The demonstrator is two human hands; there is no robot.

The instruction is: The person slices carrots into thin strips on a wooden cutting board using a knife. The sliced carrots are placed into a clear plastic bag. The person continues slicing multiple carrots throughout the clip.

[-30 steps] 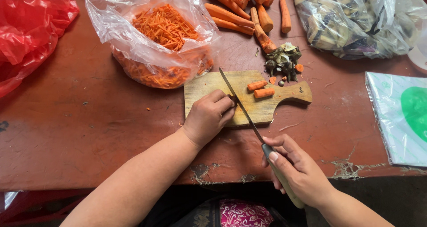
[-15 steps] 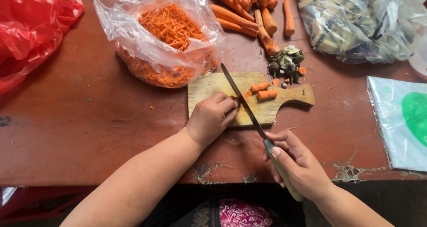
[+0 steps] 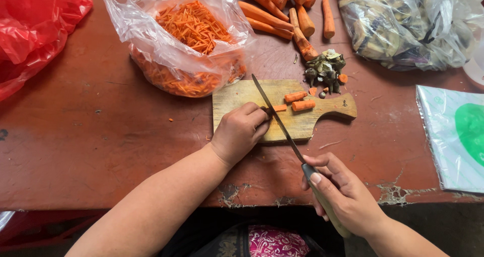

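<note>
My left hand (image 3: 241, 131) rests curled on a small wooden cutting board (image 3: 242, 97), pinning a carrot piece (image 3: 278, 108) under its fingertips. My right hand (image 3: 343, 191) grips the handle of a long thin knife (image 3: 275, 113); the blade slants across the board right beside my left fingers and the carrot piece. Two short carrot chunks (image 3: 301, 101) lie on the board to the right of the blade.
A clear plastic bag of shredded carrot (image 3: 186, 40) sits behind the board. Whole carrots (image 3: 287, 10) and a pile of dark trimmings (image 3: 325, 68) lie at the back. A red plastic bag (image 3: 35, 25) is far left, a clear bag of vegetables (image 3: 403, 25) far right, a white-green bag (image 3: 454, 136) at right.
The knife blade has shifted slightly against the carrot under my left fingers. Both hands stay in nearly the same place.
</note>
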